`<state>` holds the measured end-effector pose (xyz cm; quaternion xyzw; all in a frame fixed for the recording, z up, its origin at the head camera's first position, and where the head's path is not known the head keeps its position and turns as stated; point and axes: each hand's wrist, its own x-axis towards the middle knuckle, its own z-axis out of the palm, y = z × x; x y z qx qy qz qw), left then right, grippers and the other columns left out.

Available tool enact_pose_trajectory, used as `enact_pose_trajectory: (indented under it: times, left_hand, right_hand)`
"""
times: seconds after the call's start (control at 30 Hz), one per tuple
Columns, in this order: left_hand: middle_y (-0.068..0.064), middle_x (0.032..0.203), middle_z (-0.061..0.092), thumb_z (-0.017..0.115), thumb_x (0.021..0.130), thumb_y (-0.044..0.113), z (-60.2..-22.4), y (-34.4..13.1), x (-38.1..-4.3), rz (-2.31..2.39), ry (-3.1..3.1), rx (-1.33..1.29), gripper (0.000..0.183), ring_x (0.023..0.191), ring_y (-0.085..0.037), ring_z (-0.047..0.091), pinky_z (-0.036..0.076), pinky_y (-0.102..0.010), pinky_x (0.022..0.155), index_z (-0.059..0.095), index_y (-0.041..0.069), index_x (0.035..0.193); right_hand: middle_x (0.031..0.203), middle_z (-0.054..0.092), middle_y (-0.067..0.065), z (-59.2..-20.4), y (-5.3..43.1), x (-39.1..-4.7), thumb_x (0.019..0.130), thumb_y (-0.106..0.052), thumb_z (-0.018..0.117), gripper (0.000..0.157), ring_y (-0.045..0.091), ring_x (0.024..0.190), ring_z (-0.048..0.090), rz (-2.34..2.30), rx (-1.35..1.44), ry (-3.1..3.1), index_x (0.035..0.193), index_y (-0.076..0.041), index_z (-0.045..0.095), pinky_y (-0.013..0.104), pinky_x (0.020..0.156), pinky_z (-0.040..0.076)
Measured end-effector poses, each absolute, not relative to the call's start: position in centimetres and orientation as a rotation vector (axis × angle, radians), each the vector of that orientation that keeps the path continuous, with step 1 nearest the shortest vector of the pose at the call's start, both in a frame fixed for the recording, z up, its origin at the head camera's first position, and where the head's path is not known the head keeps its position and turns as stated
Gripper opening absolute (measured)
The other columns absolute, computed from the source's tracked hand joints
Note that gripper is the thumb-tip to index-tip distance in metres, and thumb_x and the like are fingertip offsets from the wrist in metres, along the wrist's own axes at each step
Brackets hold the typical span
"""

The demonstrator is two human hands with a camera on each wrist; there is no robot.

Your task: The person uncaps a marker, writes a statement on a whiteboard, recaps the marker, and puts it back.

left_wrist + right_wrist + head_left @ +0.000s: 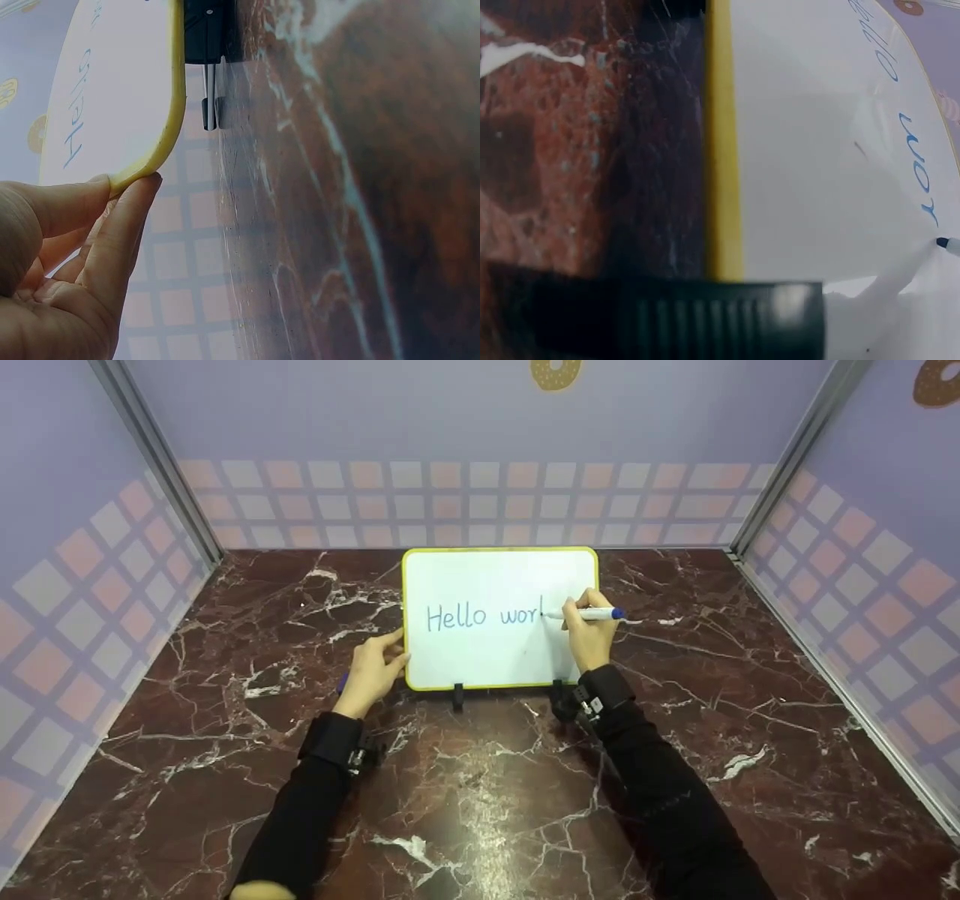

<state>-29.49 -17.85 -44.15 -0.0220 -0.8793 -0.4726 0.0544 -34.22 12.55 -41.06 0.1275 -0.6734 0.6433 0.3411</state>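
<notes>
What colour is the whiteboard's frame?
The whiteboard's frame is yellow, seen best in the head view.

Booth with metal-framed, printed walls

Whiteboard: smooth, glossy
Marker: smooth plastic
Tabletop: polished, marble-like
Sleeves: matt cloth
Post, upper left: satin metal

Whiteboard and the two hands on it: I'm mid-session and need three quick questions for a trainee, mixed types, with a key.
1. Multiple choice: which hand holds the marker? A left; B right; C both.
2. True or false: the left hand is clear of the whiteboard.
3. Fill in: the first word written on the whiteboard is ____.

Key:
1. B, the right hand.
2. False; it pinches the yellow frame at the lower left.
3. Hello.
</notes>
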Motion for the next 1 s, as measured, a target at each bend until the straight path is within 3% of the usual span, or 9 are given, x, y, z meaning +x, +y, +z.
enact_pose_trajectory:
  times: [0.33,0.67,0.9,1.0]
  left_hand:
    - [-0.026,0.113,0.068,0.060,0.096,0.000,-44.32,-17.91,-29.54,-1.415,-2.662,-0.079,0.051,0.101,-0.037,0.071,0.063,-0.035,0.084,0.047,0.000,0.145]
    - [-0.026,0.114,0.068,0.060,0.097,0.001,-44.27,-17.86,-29.71,-1.416,-2.661,-0.066,0.050,0.103,-0.036,0.070,0.063,-0.033,0.083,0.047,0.001,0.145]
    - [-0.025,0.117,0.067,0.059,0.097,0.001,-44.21,-17.85,-29.61,-1.438,-2.675,-0.050,0.051,0.106,-0.035,0.069,0.062,-0.034,0.085,0.045,0.001,0.146]
    - [-0.025,0.119,0.066,0.058,0.098,0.002,-44.13,-17.89,-29.55,-1.441,-2.688,-0.042,0.051,0.109,-0.034,0.068,0.062,-0.034,0.087,0.044,0.003,0.148]
  right_hand:
    - [0.053,0.046,-0.004,-41.25,12.99,-33.99,0.084,0.016,0.051,0.031,0.009,0.041,0.047,1.663,0.323,-1.732,0.060,0.007,0.034,0.014,0.042,0.036]
    - [0.053,0.046,-0.002,-41.28,13.47,-34.46,0.085,0.017,0.051,0.035,0.010,0.041,0.046,1.683,0.281,-1.659,0.060,-0.003,0.036,0.015,0.042,0.036]
    - [0.056,0.052,0.001,-41.18,13.31,-34.36,0.087,0.015,0.055,0.026,0.019,0.044,0.052,1.674,0.281,-1.687,0.065,0.012,0.039,0.014,0.045,0.038]
    - [0.055,0.053,0.001,-41.21,13.37,-34.29,0.086,0.015,0.055,0.028,0.017,0.044,0.053,1.673,0.299,-1.708,0.063,0.010,0.040,0.015,0.045,0.040]
